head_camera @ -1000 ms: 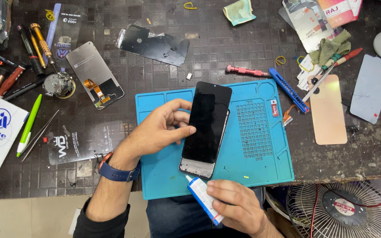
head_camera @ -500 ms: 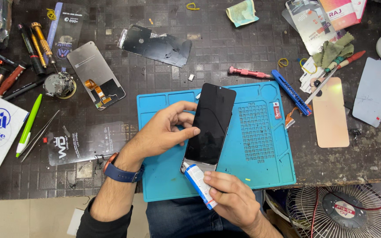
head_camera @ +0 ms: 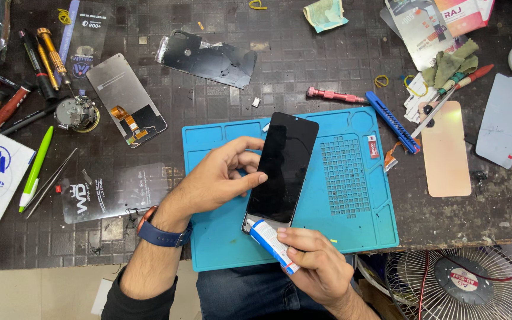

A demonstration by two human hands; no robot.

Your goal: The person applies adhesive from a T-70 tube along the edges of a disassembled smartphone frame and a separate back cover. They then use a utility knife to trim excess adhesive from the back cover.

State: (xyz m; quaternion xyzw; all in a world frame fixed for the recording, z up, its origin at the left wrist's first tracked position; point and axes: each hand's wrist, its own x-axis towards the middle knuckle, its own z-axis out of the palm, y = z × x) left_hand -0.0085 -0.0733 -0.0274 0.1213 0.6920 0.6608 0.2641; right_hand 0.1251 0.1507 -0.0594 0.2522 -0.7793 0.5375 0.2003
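A black smartphone point(head_camera: 284, 166) lies tilted over a blue silicone work mat point(head_camera: 351, 207) on a dark tiled bench. My left hand point(head_camera: 220, 178), with a dark wristband, grips the phone's left edge, thumb on the screen's side. My right hand point(head_camera: 315, 266) sits at the bench's near edge and holds a small white and blue tube point(head_camera: 271, 242) whose tip touches the phone's bottom end.
A loose display panel point(head_camera: 127, 101) and a dark back cover point(head_camera: 208, 58) lie behind the mat. Pens, tweezers point(head_camera: 48, 181) and screwdrivers sit at left. A red screwdriver point(head_camera: 334, 95), blue tool point(head_camera: 392, 121), tan back panel point(head_camera: 445, 148) and a fan point(head_camera: 463, 284) are at right.
My right hand has moved up and left with the tube, from below the mat to the phone's bottom end. My left hand keeps its grip on the phone.
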